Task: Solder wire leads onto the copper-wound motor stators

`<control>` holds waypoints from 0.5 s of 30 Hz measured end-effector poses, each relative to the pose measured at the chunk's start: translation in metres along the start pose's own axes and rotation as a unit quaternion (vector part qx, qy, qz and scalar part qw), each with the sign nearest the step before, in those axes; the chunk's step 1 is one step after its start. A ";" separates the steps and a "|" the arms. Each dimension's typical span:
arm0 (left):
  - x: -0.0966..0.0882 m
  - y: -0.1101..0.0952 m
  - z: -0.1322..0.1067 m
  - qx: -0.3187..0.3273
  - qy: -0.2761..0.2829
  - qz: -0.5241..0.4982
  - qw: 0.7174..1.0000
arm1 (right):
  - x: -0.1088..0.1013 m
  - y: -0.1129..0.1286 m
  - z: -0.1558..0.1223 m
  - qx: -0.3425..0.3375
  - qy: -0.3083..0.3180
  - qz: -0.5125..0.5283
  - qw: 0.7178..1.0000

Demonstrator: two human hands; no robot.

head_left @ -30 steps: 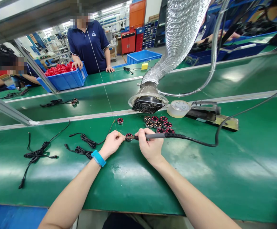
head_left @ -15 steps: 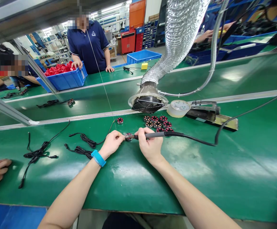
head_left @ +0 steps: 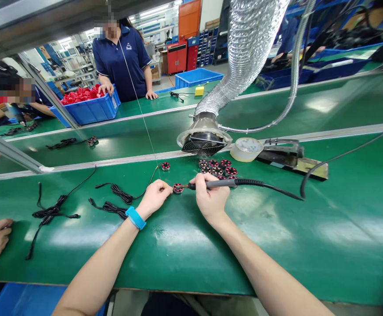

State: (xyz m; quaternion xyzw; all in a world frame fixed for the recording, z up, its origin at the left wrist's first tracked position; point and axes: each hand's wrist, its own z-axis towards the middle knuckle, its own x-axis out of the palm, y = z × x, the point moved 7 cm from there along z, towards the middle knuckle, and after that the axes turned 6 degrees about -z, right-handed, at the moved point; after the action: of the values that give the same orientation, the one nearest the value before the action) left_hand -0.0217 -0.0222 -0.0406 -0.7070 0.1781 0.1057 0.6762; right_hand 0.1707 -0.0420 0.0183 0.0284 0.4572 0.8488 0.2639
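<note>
— Where is there room to pass?
— On the bare green bench near the front edge.
— What blocks the way?
— Coiled cables on the left, a soldering iron cord on the right, and round parts and a fan hood behind.

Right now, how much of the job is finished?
Probably early. One wired part lies on the far belt, seemingly done. The right hand holds a soldering iron to a round part while the left hand pinches a thin wire. A pile of round parts and cable bundles wait.

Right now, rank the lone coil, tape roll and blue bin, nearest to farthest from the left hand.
1. Lone coil, just beyond the left hand.
2. Tape roll, to the right, farther back.
3. Blue bin, far left, across the belts.
</note>
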 end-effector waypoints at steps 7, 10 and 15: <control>0.000 -0.001 -0.001 0.003 0.004 -0.003 1.000 | -0.001 -0.003 0.001 0.001 -0.004 -0.018 1.000; 0.000 0.000 -0.001 0.003 0.004 -0.006 1.000 | 0.000 -0.003 0.000 0.003 -0.005 -0.018 1.000; 0.000 0.000 -0.001 -0.001 0.004 -0.009 1.000 | 0.000 -0.003 0.001 0.000 -0.014 -0.019 1.000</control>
State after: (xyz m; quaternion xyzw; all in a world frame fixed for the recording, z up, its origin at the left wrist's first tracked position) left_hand -0.0213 -0.0230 -0.0405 -0.7096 0.1741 0.0973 0.6758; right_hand 0.1728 -0.0402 0.0162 0.0316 0.4541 0.8431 0.2864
